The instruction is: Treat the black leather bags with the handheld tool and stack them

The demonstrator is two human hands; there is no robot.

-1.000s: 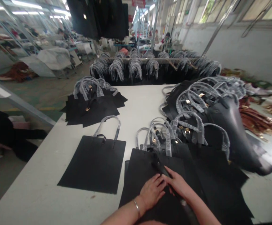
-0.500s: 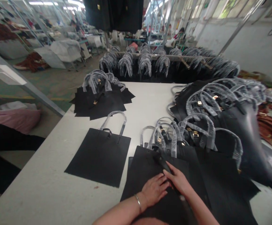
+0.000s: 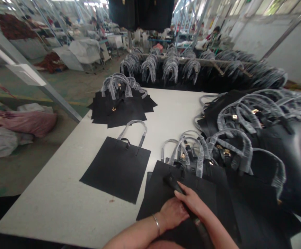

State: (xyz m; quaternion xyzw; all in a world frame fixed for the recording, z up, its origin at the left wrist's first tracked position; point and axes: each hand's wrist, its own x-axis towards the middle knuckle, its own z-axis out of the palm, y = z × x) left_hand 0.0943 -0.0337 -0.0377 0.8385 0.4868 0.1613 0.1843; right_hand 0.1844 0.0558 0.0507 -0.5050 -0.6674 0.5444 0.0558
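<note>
My right hand (image 3: 192,200) is wrapped round a long, dark, stick-like tool (image 3: 171,181), whose exact kind I cannot make out. The tool slants over the top black tote bag (image 3: 157,186), its far tip near the bag's upper edge. My left hand (image 3: 175,211), with a bracelet at the wrist, lies on the same bag beside the tool; its fingertips are partly hidden by my right hand. Clear plastic film wraps the handles (image 3: 199,157) standing up behind this bag. To the left, a separate black tote bag (image 3: 117,167) lies flat with its wrapped handles pointing away.
A fanned stack of black bags (image 3: 125,112) lies at the far left of the white table (image 3: 54,193). A large heap of black bags (image 3: 277,148) fills the right side. Behind, bags hang on a rail (image 3: 163,58). A metal post (image 3: 59,100) slants by the table's left edge.
The view has swung left, so the scene sits further right. On the bag, the tool's tip has shifted slightly left and my left hand has drawn closer under my right hand.
</note>
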